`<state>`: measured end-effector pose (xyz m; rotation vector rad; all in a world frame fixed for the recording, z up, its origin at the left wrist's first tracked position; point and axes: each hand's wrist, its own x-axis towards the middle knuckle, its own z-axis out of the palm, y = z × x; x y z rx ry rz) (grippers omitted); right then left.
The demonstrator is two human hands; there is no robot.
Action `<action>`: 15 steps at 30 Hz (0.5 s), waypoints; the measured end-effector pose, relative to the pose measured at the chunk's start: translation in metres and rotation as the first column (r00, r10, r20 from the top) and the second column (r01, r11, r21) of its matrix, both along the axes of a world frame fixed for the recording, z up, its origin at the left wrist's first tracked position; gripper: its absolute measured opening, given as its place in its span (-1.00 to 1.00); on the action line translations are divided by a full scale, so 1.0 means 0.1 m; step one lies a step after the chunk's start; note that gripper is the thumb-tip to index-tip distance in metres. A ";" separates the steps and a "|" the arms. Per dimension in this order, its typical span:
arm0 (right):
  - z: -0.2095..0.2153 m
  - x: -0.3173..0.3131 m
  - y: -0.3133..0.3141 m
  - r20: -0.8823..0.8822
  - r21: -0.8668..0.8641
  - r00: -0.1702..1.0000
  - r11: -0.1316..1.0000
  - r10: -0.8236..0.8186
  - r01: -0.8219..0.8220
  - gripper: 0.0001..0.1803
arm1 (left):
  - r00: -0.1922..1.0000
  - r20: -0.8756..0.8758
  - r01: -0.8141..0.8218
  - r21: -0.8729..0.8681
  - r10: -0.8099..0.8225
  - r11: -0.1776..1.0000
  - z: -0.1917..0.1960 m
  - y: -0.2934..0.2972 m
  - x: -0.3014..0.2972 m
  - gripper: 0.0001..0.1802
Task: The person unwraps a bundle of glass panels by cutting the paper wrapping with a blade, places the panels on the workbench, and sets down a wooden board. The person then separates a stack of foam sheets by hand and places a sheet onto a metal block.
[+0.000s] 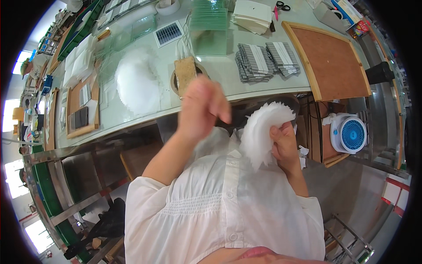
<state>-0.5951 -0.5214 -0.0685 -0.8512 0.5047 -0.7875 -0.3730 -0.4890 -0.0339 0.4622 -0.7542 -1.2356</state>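
Note:
My right hand point(285, 143) grips a fanned stack of thin white sheets point(259, 132), thumb on top, in front of my chest at the table's edge. The sheets' outer edges spread in a ragged curve. To the left, my left hand point(203, 108) is raised above the table's front edge with its fingers curled in, slightly blurred; nothing shows in it. Just beyond it a tan rough-faced block point(185, 72) lies over a round brown ring point(173, 82). Farther left on the table lies a second heap of white sheets point(138, 83).
Stacked glass panes point(209, 39) stand at the back middle. Bundles of grey striped strips point(255, 61) lie right of them, near a wood-framed board point(327, 61). White cards point(252, 16) and scissors point(282, 6) lie behind. A phone point(81, 118) is at left, a small fan point(349, 133) at right.

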 end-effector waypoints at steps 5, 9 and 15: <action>-0.01 -0.07 -0.01 -0.037 0.002 0.998 0.998 -0.058 0.058 -0.43 | 0.990 0.093 -0.109 0.018 0.107 0.994 0.12 0.02 0.25 -0.66; 0.24 -0.02 -0.08 -0.228 -0.275 0.972 0.961 -0.051 -0.013 -0.44 | 0.870 0.493 -0.038 0.028 0.020 0.999 0.22 0.14 -0.01 -0.72; 0.41 0.10 -0.08 -0.249 -0.770 0.928 0.638 -0.277 -0.017 -0.33 | 0.571 0.821 0.034 -0.003 -0.017 0.999 0.10 0.17 -0.03 -0.51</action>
